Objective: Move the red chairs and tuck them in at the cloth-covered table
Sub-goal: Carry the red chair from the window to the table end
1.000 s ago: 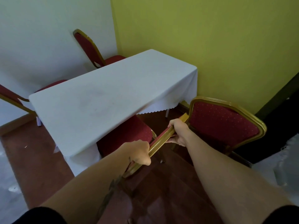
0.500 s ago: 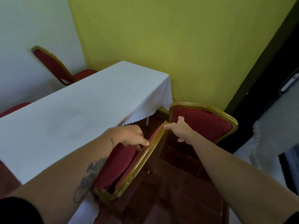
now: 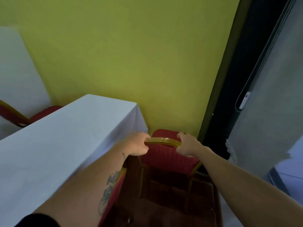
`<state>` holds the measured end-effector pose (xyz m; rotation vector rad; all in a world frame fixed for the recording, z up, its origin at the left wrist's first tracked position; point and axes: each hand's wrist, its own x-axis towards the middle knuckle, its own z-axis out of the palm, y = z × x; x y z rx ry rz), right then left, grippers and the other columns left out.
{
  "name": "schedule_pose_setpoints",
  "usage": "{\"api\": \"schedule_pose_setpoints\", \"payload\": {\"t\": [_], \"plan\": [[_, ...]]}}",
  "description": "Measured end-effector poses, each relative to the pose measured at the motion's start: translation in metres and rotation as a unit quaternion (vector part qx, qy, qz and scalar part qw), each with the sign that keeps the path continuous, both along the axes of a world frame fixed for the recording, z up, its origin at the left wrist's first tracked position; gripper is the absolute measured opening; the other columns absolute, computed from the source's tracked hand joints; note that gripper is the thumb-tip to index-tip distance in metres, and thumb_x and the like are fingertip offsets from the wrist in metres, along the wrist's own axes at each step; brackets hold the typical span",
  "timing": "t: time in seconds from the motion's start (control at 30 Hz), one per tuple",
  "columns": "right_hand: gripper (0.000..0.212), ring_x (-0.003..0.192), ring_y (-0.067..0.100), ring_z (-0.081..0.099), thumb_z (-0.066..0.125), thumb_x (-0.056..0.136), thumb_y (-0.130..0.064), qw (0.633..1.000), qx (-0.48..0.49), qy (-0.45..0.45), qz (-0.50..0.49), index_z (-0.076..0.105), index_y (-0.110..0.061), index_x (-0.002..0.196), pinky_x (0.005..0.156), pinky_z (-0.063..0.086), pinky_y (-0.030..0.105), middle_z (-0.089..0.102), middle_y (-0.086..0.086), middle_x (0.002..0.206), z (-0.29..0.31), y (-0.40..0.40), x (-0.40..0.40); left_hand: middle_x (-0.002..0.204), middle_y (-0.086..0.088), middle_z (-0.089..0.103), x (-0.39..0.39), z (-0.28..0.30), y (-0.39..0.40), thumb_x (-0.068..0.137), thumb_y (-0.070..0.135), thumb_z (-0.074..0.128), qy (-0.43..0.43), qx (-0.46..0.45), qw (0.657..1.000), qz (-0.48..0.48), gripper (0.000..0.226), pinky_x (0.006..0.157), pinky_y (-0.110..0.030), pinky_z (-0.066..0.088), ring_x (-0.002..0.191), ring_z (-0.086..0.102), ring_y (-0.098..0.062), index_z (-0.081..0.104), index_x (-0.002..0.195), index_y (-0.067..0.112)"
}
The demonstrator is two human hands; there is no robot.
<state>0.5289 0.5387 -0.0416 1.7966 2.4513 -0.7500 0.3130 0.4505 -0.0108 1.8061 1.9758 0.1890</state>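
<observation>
far chair (image 3: 14, 116) cut by left edge, hands blurred

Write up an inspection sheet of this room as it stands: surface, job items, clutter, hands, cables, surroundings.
Surface: table under a white cloth, top bare; dark red-brown floor.
Job's things: red padded chair with gold frame by the table's end, near the yellow-green wall; a second red chair's back at the table's near side; a third on its far side.
Clutter: nothing seen.
Grippers: left hand and right hand both grip the gold top rail.
Cables: a beaded blind cord hangs at right.
Surroundings: grey roller blind, dark door frame.
</observation>
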Motion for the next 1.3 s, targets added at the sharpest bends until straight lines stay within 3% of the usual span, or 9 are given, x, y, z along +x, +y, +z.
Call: {"api": "schedule_pose_setpoints", "payload": {"t": [0.07,0.17,0.3,0.5,0.77,0.83,1.0,1.2,1.3], "plan": [[0.083,0.121,0.030,0.055,0.060,0.072,-0.029,0.999,-0.033,-0.006,0.026,0.037,-0.019,0.152,0.101,0.049,0.050,0.051,0.008,0.142,-0.011,0.022,0.012,0.140,-0.004,0.056,0.018,-0.009,0.028,0.089,0.013,0.060,0.012,-0.005,1.000,0.013,0.062,0.081,-0.028,0.048,0.116,0.063,-0.026,0.046,0.149,0.025],[0.063,0.105,0.025,0.061,0.060,0.078,-0.025,0.994,-0.078,-0.013,0.069,0.048,-0.020,0.140,0.095,0.052,0.047,0.060,0.002,0.117,-0.023,0.043,0.026,0.149,0.000,0.047,0.040,-0.026,0.059,0.080,0.011,0.060,0.052,-0.030,0.998,0.015,0.075,0.095,-0.034,0.051,0.130,0.051,-0.026,0.041,0.150,0.028],[0.041,0.092,0.024,0.064,0.057,0.080,-0.020,0.992,-0.086,0.003,0.091,0.060,-0.031,0.118,0.086,0.056,0.044,0.064,-0.002,0.100,-0.051,0.063,0.042,0.115,0.001,0.061,0.061,-0.047,0.091,0.076,0.010,0.061,0.100,-0.069,0.993,0.006,0.049,0.083,-0.039,0.054,0.106,0.061,-0.023,0.059,0.123,0.024],[0.041,0.104,0.026,0.062,0.059,0.082,-0.019,0.991,-0.053,0.040,0.115,0.057,-0.037,0.119,0.097,0.048,0.048,0.065,-0.003,0.107,-0.072,0.074,0.047,0.087,0.001,0.066,0.068,-0.059,0.113,0.079,0.014,0.060,0.158,-0.082,0.982,0.059,0.018,0.052,-0.026,0.034,0.077,0.061,-0.017,0.067,0.095,0.019],[0.049,0.107,0.024,0.059,0.057,0.084,-0.020,0.983,-0.089,0.013,0.160,0.058,-0.044,0.127,0.096,0.050,0.048,0.062,-0.003,0.115,-0.068,0.085,0.070,0.069,0.002,0.058,0.093,-0.057,0.112,0.073,0.014,0.060,0.208,-0.088,0.972,0.073,0.006,0.051,-0.024,0.043,0.060,0.055,-0.014,0.058,0.068,0.017],[0.046,0.107,0.023,0.057,0.057,0.086,-0.016,0.980,-0.103,-0.011,0.168,0.061,-0.043,0.123,0.094,0.051,0.047,0.061,-0.005,0.115,-0.062,0.091,0.085,0.073,0.001,0.061,0.113,-0.055,0.107,0.070,0.017,0.060,0.208,-0.101,0.971,0.069,0.003,0.060,-0.026,0.051,0.065,0.059,-0.016,0.061,0.073,0.017],[0.039,0.094,0.017,0.061,0.057,0.087,-0.007,0.987,-0.110,-0.030,0.113,0.068,-0.035,0.112,0.086,0.053,0.042,0.063,-0.008,0.100,-0.052,0.094,0.136,0.104,-0.007,0.069,0.166,-0.059,0.101,0.068,0.025,0.061,0.206,-0.141,0.967,0.045,0.042,0.082,-0.041,0.060,0.095,0.067,-0.027,0.071,0.106,0.012],[0.018,0.082,0.013,0.060,0.062,0.090,-0.004,0.992,-0.086,0.058,-0.066,0.060,-0.015,0.104,0.072,0.055,0.031,0.064,0.002,0.097,-0.060,0.074,0.191,0.122,-0.008,0.065,0.187,-0.061,0.079,0.075,0.031,0.066,0.123,-0.160,0.979,-0.033,0.047,0.092,-0.039,0.053,0.113,0.061,-0.030,0.067,0.119,0.015],[0.016,0.075,0.013,0.052,0.055,0.094,-0.006,0.957,-0.116,0.152,-0.216,0.053,-0.009,0.110,0.066,0.049,0.025,0.056,0.006,0.092,-0.062,0.057,0.196,0.128,-0.002,0.061,0.164,-0.070,0.062,0.066,0.047,0.074,0.030,-0.215,0.976,-0.031,0.069,0.094,-0.044,0.053,0.113,0.060,-0.028,0.060,0.129,0.024]]}}
